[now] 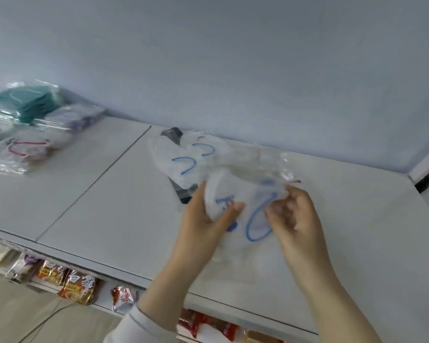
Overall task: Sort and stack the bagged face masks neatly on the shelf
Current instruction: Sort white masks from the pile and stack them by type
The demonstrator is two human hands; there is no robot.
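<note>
Left hand (209,214) and right hand (294,214) raised, fingers curled, pinching.

The bagged mask (250,194) is white with blue loops; mask stack (30,102) teal; shelf (97,194) white; snack packets (77,288) orange-brown.

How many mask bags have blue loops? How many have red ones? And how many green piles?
Blue loops: 2, held bag and lying bag
Red loops: 1, left bag
Green: 1, teal pile
Total: 4
</note>
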